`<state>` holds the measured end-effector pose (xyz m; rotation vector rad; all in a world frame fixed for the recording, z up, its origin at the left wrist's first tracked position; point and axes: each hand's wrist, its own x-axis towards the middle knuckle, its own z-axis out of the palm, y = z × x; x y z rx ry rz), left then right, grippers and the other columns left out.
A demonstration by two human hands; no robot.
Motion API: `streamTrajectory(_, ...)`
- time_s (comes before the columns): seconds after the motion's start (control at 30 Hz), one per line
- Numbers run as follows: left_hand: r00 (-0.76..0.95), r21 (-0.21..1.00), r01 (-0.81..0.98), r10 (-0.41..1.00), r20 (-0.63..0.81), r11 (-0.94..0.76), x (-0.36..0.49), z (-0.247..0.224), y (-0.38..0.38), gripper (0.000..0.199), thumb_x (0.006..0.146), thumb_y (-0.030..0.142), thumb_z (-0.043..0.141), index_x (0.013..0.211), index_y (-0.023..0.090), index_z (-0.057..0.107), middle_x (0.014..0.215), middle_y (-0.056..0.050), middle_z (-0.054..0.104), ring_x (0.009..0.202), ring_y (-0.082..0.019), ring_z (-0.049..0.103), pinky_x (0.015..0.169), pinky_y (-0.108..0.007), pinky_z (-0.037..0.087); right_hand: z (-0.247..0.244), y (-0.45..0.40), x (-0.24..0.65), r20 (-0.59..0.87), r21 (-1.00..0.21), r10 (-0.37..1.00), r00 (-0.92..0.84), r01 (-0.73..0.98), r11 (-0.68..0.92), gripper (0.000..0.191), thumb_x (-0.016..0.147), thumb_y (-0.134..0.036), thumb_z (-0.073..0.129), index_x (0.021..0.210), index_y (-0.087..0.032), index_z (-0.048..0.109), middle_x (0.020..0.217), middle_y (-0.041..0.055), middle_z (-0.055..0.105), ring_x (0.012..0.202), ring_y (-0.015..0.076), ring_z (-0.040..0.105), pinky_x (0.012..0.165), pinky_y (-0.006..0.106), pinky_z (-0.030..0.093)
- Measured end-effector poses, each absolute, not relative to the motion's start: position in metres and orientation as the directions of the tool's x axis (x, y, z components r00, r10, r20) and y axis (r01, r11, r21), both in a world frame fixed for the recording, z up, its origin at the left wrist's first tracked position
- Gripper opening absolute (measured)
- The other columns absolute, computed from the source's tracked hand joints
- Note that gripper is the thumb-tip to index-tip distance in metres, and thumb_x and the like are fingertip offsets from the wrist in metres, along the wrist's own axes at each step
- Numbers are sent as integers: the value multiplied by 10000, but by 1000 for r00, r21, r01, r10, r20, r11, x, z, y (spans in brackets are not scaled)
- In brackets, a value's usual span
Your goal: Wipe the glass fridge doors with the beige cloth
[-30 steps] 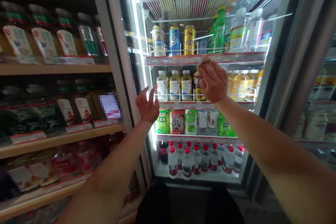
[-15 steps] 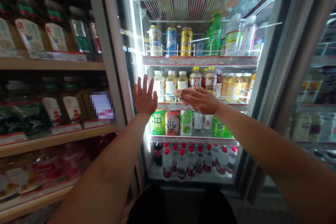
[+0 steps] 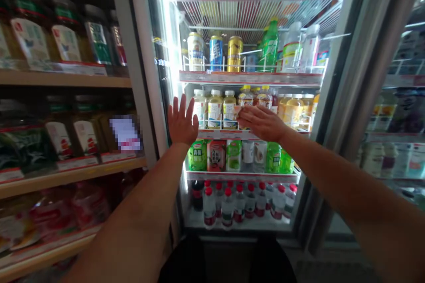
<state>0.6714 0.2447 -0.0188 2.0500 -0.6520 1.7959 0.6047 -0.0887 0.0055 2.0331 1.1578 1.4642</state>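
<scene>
At the upper left we find jars with paper labels, lined up on a wooden shelf, their fronts apparently turned outward for shoppers to read. Moving right, our left hand is open and empty, fingers spread, just beside the metal frame of a lit drinks cooler. Our right hand stretches flat toward a row of juice bottles, kept in line by a wire rail, apparently against toppling; whether its fingertips pinch the pale scrap there, we cannot tell.
</scene>
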Motion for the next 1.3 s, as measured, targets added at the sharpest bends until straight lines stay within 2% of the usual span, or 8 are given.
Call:
streamTrajectory(0.23,117,-28,-552,-111,987,-833,668,-19,243,577,1053,452,352,1572,207,411,1678,-63,262,1583,-253,91,1298,-465,43,-24,-83,609,959,237,202,-198,169,-957,598,995,-208,472,1578,-319,396,1505,55,565,1441,333,458,1128,550,414)
streamTrajectory(0.47,121,-20,-559,-105,987,-829,669,-19,244,569,1043,421,365,1576,224,401,1682,-50,249,1583,-257,91,1302,-467,33,-32,-93,595,657,692,752,48,357,-628,667,1009,-260,521,1622,-309,263,1519,8,556,1458,253,451,1196,446,349)
streamTrajectory(0.7,91,-51,-541,-119,989,-839,671,-20,245,569,1039,380,359,1582,214,389,1682,-58,241,1582,-265,89,1300,-489,52,-12,-65,602,917,399,387,-96,260,-879,567,1006,-180,493,1562,-268,425,1511,53,561,1475,291,421,1175,500,366)
streamTrajectory(0.87,82,-52,-562,-118,990,-826,672,-20,245,563,1044,410,367,1579,238,397,1681,-45,251,1581,-254,94,1304,-474,45,-31,-41,607,554,756,832,17,409,-512,551,1048,-211,473,1579,-303,359,1485,-27,589,1432,171,475,1176,389,374)
streamTrajectory(0.97,81,-49,-560,-113,990,-827,672,-20,245,562,1045,418,370,1575,234,404,1678,-46,261,1581,-255,101,1303,-479,54,-7,-45,607,633,700,773,32,403,-590,557,1039,-222,492,1577,-304,371,1512,-8,563,1451,208,451,1191,429,352)
streamTrajectory(1.13,86,-48,-546,-113,990,-836,670,-20,245,559,1045,403,370,1573,225,405,1678,-47,258,1581,-252,99,1302,-473,63,37,-62,611,903,426,425,-67,276,-862,556,1011,-193,472,1558,-285,433,1523,38,548,1463,306,425,1187,531,341)
streamTrajectory(1.2,89,-51,-540,-118,989,-840,670,-20,245,563,1043,395,364,1577,221,398,1682,-47,247,1582,-252,93,1301,-476,59,32,-63,612,885,463,456,-90,255,-849,549,1010,-203,474,1555,-251,440,1518,60,553,1467,316,417,1174,528,358)
streamTrajectory(1.3,106,-39,-556,-117,987,-830,671,-20,245,570,1040,402,364,1582,229,387,1685,-43,236,1582,-260,85,1302,-489,39,15,-61,610,663,721,747,-34,294,-627,549,1025,-227,473,1568,-271,405,1510,26,566,1453,255,447,1168,460,379)
